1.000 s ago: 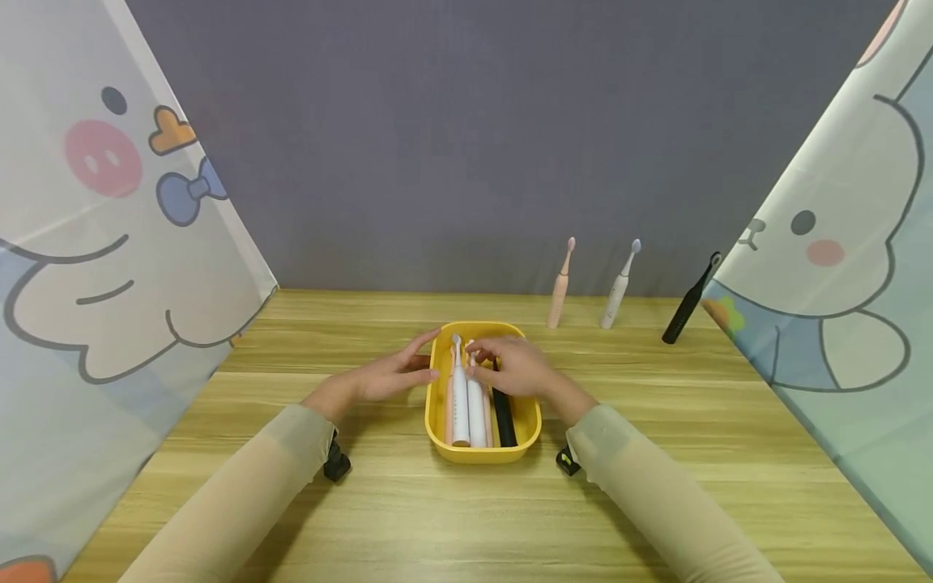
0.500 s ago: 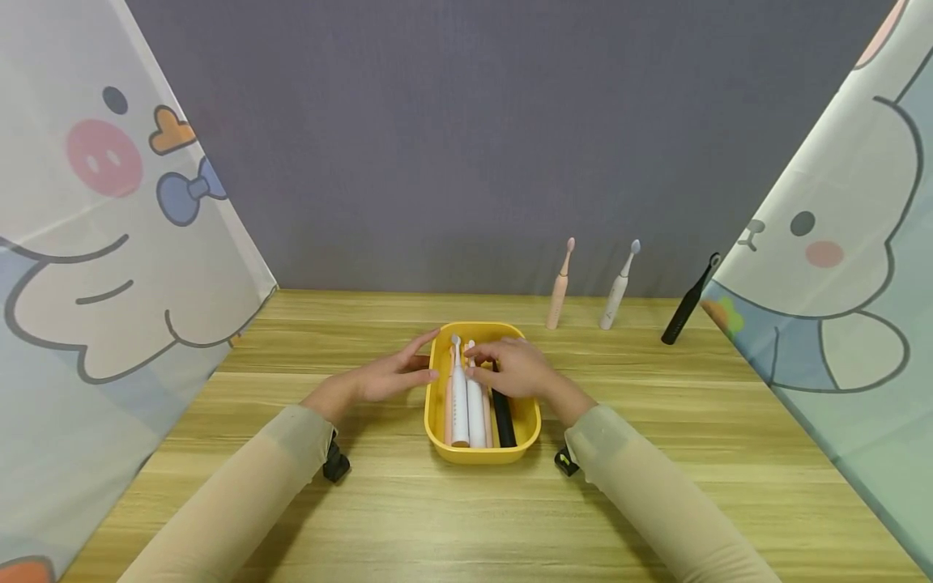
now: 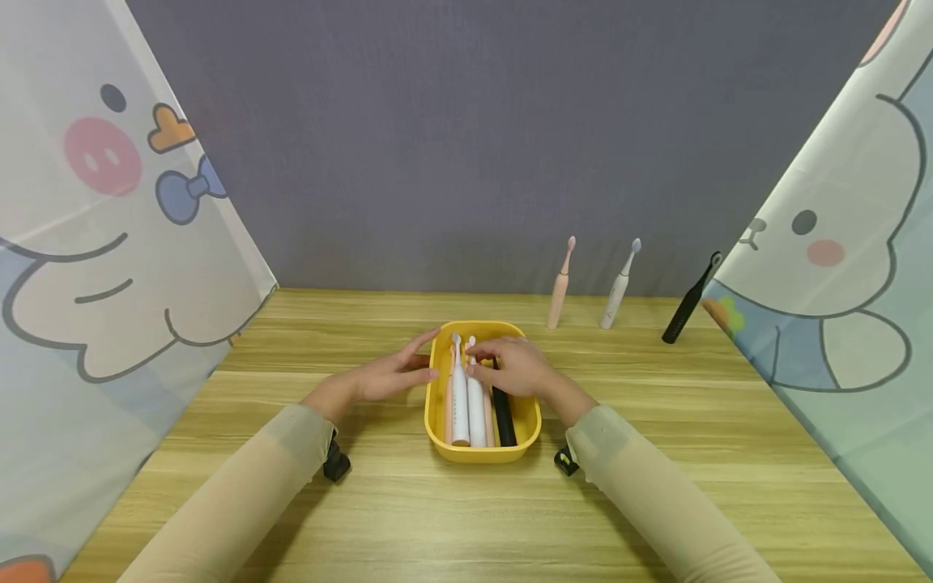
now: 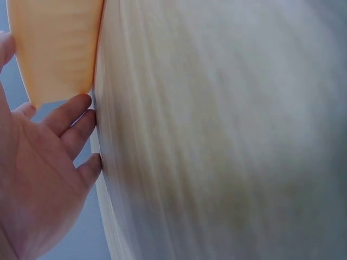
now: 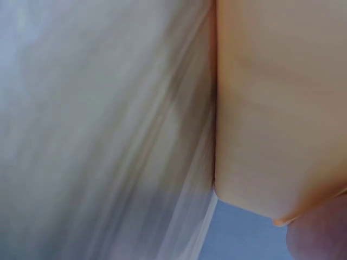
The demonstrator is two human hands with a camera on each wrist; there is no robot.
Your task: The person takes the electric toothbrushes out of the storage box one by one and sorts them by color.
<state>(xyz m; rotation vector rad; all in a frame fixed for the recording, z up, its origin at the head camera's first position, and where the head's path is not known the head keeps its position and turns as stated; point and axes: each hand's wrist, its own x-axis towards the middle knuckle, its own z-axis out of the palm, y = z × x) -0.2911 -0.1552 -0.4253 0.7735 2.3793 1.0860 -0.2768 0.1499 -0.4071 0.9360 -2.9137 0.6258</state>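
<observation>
A yellow bin [image 3: 483,456] sits on the table and holds white, pink and black electric toothbrushes lying lengthwise. My left hand [image 3: 385,377] rests against the bin's left side with fingers extended; in the left wrist view its fingertips lie low by the bin wall [image 4: 57,49]. My right hand [image 3: 523,368] reaches over the right rim. Its thumb and forefinger pinch the neck of a white electric toothbrush [image 3: 476,414], whose handle lies between another white one [image 3: 460,409] and a pink one [image 3: 488,421]. The black one [image 3: 504,419] is partly hidden under this hand.
Behind the bin to the right, a pink toothbrush [image 3: 558,300], a white one [image 3: 615,301] and a black one [image 3: 683,313] stand upright in a spaced row. A grey backdrop [image 3: 466,146] closes the back; cartoon-print panels flank both sides.
The head of the pinched white toothbrush shows slightly higher above the right fingers. Both hands and the bin keep their places.
</observation>
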